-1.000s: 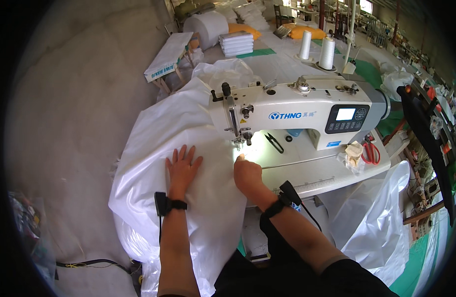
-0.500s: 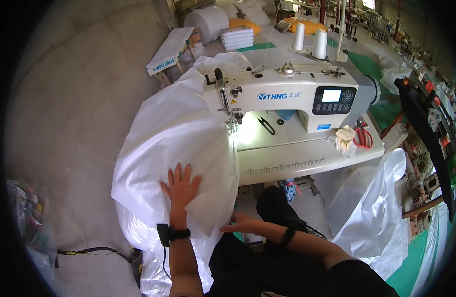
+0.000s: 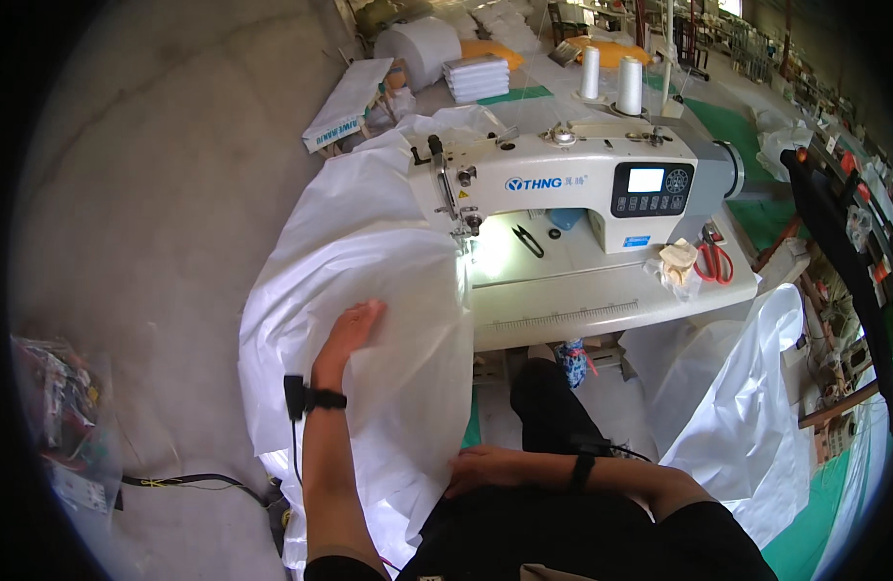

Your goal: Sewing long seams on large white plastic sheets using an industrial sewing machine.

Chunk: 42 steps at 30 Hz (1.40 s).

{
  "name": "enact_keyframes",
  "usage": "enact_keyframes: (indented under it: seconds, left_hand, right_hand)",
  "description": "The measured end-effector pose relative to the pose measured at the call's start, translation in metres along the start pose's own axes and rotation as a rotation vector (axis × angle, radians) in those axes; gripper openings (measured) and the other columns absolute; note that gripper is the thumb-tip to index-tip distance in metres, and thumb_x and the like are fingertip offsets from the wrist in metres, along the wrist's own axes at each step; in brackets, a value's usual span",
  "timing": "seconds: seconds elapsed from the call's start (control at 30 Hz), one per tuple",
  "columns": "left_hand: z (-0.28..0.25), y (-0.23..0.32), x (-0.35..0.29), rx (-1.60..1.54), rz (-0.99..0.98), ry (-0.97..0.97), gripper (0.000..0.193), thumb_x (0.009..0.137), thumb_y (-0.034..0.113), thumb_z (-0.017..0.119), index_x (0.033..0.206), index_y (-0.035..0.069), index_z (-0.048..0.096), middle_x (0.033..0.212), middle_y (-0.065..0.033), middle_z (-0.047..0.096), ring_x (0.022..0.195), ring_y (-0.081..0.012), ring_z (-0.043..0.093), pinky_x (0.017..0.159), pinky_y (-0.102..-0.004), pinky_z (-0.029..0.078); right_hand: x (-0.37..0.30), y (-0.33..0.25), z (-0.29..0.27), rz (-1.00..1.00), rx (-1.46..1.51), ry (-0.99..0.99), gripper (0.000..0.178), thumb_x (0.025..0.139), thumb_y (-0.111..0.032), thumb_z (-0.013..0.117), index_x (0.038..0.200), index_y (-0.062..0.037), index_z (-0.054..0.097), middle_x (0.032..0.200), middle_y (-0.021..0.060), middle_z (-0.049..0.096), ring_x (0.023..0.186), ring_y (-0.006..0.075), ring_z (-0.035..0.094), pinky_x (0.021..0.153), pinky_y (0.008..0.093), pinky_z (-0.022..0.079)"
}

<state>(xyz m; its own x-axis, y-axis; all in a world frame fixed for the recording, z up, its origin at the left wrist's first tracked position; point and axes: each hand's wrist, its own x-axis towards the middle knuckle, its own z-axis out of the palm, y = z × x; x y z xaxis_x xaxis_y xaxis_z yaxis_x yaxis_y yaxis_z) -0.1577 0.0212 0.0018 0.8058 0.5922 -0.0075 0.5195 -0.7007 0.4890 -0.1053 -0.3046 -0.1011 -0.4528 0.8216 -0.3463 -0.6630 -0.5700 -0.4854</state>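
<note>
A large white plastic sheet (image 3: 398, 368) spreads beside the sewing machine (image 3: 553, 184) and hangs toward me, its right edge running up to the lit needle area (image 3: 466, 250). My left hand (image 3: 354, 327) lies on the sheet, left of and nearer than the needle, seen edge-on with its fingers stretched to the right. Low at the sheet's near right edge, my right hand (image 3: 480, 468) has its fingers curled at the material; the fingertips are partly hidden.
Black thread snips (image 3: 528, 242) and a small black disc lie on the machine bed (image 3: 563, 315). Red-handled scissors (image 3: 715, 263) rest at its right end by a crumpled cloth (image 3: 677, 261). Thread cones (image 3: 629, 85) stand behind. More white sheeting (image 3: 732, 416) hangs at the right.
My left hand has turned edge-on, its spread fingers drawing together, and the sheet has folded up around it. My right hand has moved slightly nearer me, against the sheet's edge.
</note>
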Motion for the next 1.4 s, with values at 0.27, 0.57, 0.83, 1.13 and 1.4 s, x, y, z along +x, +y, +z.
enact_keyframes:
  seconds: [0.27, 0.57, 0.83, 1.13, 1.4]
  left_hand:
    - [0.027, 0.121, -0.143, 0.100, 0.149, -0.021, 0.038, 0.085, 0.028, 0.058, 0.112, 0.001, 0.056, 0.097, -0.0180, 0.064, 0.087, -0.0362, 0.061, 0.075, -0.0413, 0.049]
    - [0.036, 0.152, -0.172, 0.128, 0.189, 0.274, 0.027, 0.079, 0.008, 0.053, 0.106, 0.005, 0.056, 0.087, -0.0158, 0.064, 0.074, -0.0350, 0.060, 0.065, -0.0452, 0.046]
    - [0.027, 0.141, -0.176, 0.175, 0.199, 0.275, 0.022, 0.081, 0.011, 0.056, 0.102, 0.005, 0.059, 0.085, -0.0133, 0.065, 0.076, -0.0337, 0.061, 0.064, -0.0439, 0.047]
    - [0.032, 0.124, -0.163, -0.311, 0.118, 0.013, 0.021, 0.085, 0.018, 0.057, 0.092, -0.002, 0.057, 0.073, -0.0205, 0.057, 0.066, -0.0330, 0.055, 0.062, -0.0376, 0.046]
    - [0.044, 0.118, -0.172, 0.050, 0.012, 0.166, 0.019, 0.083, 0.018, 0.056, 0.085, -0.001, 0.051, 0.076, -0.0225, 0.057, 0.070, -0.0411, 0.057, 0.060, -0.0454, 0.045]
  right_hand:
    - [-0.014, -0.023, 0.020, -0.241, -0.446, 0.494, 0.049, 0.090, -0.038, 0.058, 0.117, 0.0017, 0.048, 0.097, 0.0118, 0.060, 0.079, 0.0169, 0.063, 0.067, 0.0284, 0.051]
    - [0.013, -0.076, 0.001, -0.928, -0.698, 1.028, 0.035, 0.085, -0.032, 0.064, 0.096, 0.0008, 0.057, 0.072, 0.0070, 0.058, 0.054, 0.0119, 0.054, 0.049, 0.0264, 0.045]
    - [-0.036, -0.078, 0.051, -0.532, -0.144, 0.239, 0.013, 0.086, -0.017, 0.064, 0.088, -0.0049, 0.063, 0.058, -0.0041, 0.047, 0.044, 0.0050, 0.037, 0.039, 0.0221, 0.025]
    - [-0.037, -0.040, 0.079, -0.459, -0.556, 0.278, 0.011, 0.089, -0.015, 0.060, 0.092, -0.0048, 0.063, 0.064, -0.0035, 0.052, 0.052, 0.0049, 0.043, 0.046, 0.0211, 0.034]
    - [-0.028, -0.021, 0.072, -0.636, -1.280, 0.222, 0.015, 0.085, -0.016, 0.060, 0.096, -0.0067, 0.062, 0.070, 0.0060, 0.062, 0.065, 0.0190, 0.061, 0.060, 0.0324, 0.048]
